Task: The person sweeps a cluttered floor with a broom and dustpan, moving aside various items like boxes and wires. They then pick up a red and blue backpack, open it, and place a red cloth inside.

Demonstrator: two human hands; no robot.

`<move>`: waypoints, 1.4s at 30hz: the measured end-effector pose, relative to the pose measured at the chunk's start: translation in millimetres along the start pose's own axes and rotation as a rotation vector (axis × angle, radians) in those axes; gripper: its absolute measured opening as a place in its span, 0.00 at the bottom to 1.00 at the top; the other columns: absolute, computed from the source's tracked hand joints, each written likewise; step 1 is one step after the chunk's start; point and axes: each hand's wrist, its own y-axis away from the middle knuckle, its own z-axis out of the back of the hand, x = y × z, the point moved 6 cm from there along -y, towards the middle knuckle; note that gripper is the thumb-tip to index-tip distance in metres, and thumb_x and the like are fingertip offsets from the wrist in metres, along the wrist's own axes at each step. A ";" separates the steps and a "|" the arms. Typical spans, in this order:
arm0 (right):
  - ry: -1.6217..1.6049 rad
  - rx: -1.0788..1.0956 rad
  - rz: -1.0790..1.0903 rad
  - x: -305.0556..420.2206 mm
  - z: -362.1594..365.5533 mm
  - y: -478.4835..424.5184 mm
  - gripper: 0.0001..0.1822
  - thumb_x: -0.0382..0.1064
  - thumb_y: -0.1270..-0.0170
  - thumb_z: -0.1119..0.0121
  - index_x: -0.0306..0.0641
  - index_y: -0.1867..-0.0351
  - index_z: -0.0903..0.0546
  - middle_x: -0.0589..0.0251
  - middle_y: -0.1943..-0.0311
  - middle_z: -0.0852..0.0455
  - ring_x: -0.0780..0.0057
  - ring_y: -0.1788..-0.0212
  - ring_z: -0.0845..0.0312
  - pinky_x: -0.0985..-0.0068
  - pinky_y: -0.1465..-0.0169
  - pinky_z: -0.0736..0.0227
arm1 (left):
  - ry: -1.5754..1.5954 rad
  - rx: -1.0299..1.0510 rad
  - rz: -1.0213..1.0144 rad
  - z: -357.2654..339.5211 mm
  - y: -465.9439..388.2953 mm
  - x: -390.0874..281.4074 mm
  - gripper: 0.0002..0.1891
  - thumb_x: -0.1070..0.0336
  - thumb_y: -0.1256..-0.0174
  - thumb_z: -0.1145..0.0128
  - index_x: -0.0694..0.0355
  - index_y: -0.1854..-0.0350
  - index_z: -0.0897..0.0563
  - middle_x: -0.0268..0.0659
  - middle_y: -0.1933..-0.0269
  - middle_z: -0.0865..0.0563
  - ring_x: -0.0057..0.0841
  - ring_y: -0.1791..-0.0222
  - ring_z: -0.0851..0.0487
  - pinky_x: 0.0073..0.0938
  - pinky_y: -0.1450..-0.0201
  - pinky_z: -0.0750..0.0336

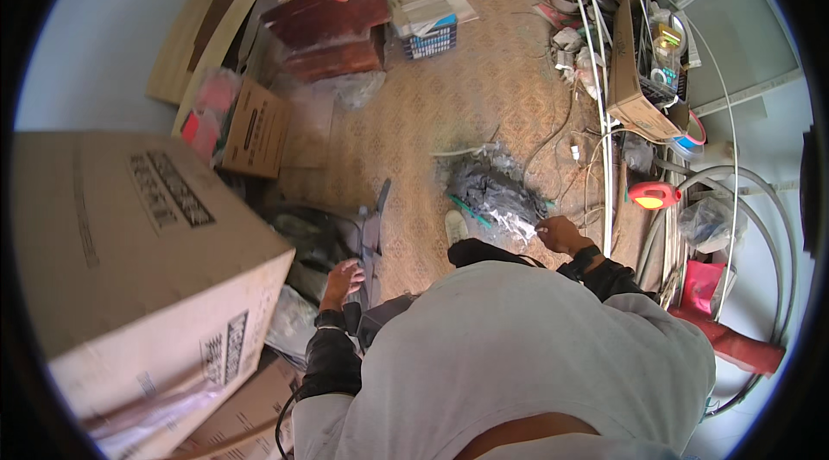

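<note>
My right hand is curled in front of me, its fingertips closed at the edge of crumpled white plastic. That plastic joins a heap of dusty black plastic sheeting on the floor. Under the heap's near side runs a thin green strip. Out to the left, my left hand hangs with loosely bent fingers apart, holding nothing. Beside and below it lies a dark bag with straps. My white shoe stands just left of the heap.
A large cardboard box rises close on my left. Ahead are a smaller carton, dark red wooden pieces and a blue basket of papers. Long white pipes, an open box and a red-yellow item line the right.
</note>
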 end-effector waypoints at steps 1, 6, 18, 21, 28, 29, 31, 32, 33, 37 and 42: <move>-0.019 -0.017 0.009 2.3 10.9 -13.3 0.11 0.41 0.43 0.45 0.42 0.63 0.15 0.52 0.69 0.15 0.53 0.63 0.19 0.63 0.58 0.25 | -0.071 0.044 -0.027 -6.9 -2.9 -38.4 0.25 0.49 0.33 0.49 0.57 0.38 0.31 0.43 0.46 0.20 0.34 0.49 0.20 0.40 0.47 0.28; -0.102 -0.099 0.035 18.1 59.7 -78.7 0.10 0.41 0.43 0.46 0.43 0.64 0.15 0.51 0.70 0.15 0.51 0.64 0.20 0.60 0.59 0.25 | -0.125 0.065 -0.134 -6.0 -54.4 -177.4 0.27 0.49 0.34 0.47 0.59 0.39 0.31 0.45 0.46 0.21 0.36 0.48 0.21 0.41 0.45 0.29; -0.177 -0.214 -0.414 -3.4 124.8 -188.6 0.12 0.43 0.42 0.47 0.41 0.64 0.16 0.44 0.67 0.17 0.46 0.60 0.21 0.56 0.55 0.26 | -0.301 0.533 -0.561 -109.8 -161.1 -559.6 0.20 0.60 0.33 0.47 0.62 0.42 0.27 0.38 0.52 0.18 0.25 0.53 0.20 0.24 0.51 0.28; -0.261 -0.305 -0.466 22.8 158.7 -203.4 0.14 0.41 0.43 0.49 0.38 0.61 0.17 0.41 0.69 0.17 0.45 0.63 0.20 0.59 0.57 0.25 | -0.398 0.651 -0.629 -148.4 -182.5 -629.0 0.20 0.62 0.34 0.47 0.63 0.42 0.27 0.38 0.52 0.18 0.24 0.54 0.20 0.24 0.51 0.27; -0.289 -0.320 -0.651 -1.2 172.6 -228.7 0.13 0.42 0.44 0.46 0.35 0.67 0.17 0.43 0.72 0.18 0.44 0.65 0.21 0.57 0.60 0.26 | -0.481 0.927 -0.624 -262.8 -260.3 -713.9 0.22 0.62 0.33 0.46 0.62 0.39 0.30 0.38 0.51 0.19 0.24 0.55 0.20 0.26 0.51 0.27; -0.317 -0.341 -0.640 -1.6 177.9 -227.0 0.13 0.41 0.44 0.46 0.34 0.68 0.17 0.42 0.72 0.18 0.44 0.65 0.22 0.57 0.61 0.26 | -0.513 0.940 -0.620 -281.7 -262.7 -727.6 0.22 0.63 0.33 0.46 0.64 0.39 0.30 0.38 0.52 0.19 0.24 0.56 0.19 0.26 0.52 0.26; -0.350 -0.385 -0.680 -13.1 190.5 -230.0 0.12 0.41 0.45 0.46 0.34 0.69 0.17 0.43 0.73 0.18 0.44 0.66 0.21 0.58 0.62 0.25 | -0.535 0.995 -0.628 -325.4 -278.2 -746.0 0.21 0.64 0.33 0.46 0.65 0.40 0.30 0.38 0.54 0.18 0.24 0.58 0.19 0.26 0.52 0.26; -0.383 -0.371 -0.695 -27.5 191.4 -240.4 0.12 0.41 0.45 0.46 0.35 0.68 0.17 0.43 0.73 0.17 0.45 0.66 0.21 0.58 0.62 0.25 | -0.533 1.022 -0.644 -345.5 -294.2 -754.8 0.21 0.64 0.33 0.47 0.66 0.41 0.29 0.38 0.55 0.18 0.24 0.58 0.19 0.25 0.53 0.26; -0.416 -0.353 -0.720 -45.2 190.6 -246.7 0.12 0.40 0.46 0.46 0.35 0.67 0.16 0.44 0.73 0.17 0.46 0.67 0.20 0.59 0.62 0.25 | -0.531 1.058 -0.653 -365.8 -308.8 -762.7 0.20 0.65 0.33 0.47 0.66 0.41 0.29 0.38 0.55 0.18 0.24 0.59 0.19 0.25 0.53 0.26; -0.642 -0.451 -0.733 -151.5 195.5 -273.4 0.11 0.37 0.47 0.45 0.37 0.66 0.16 0.46 0.73 0.16 0.51 0.67 0.18 0.62 0.62 0.24 | -0.562 1.020 -0.729 -447.1 -360.3 -813.0 0.18 0.67 0.34 0.47 0.67 0.43 0.27 0.37 0.56 0.18 0.23 0.59 0.19 0.23 0.54 0.26; -0.404 -0.444 -0.706 -204.5 359.8 -360.4 0.10 0.36 0.45 0.44 0.36 0.65 0.16 0.45 0.72 0.16 0.53 0.67 0.18 0.64 0.63 0.23 | -0.614 0.603 -0.626 -462.9 -453.7 -879.2 0.16 0.68 0.36 0.45 0.66 0.47 0.24 0.37 0.65 0.18 0.23 0.67 0.18 0.23 0.63 0.24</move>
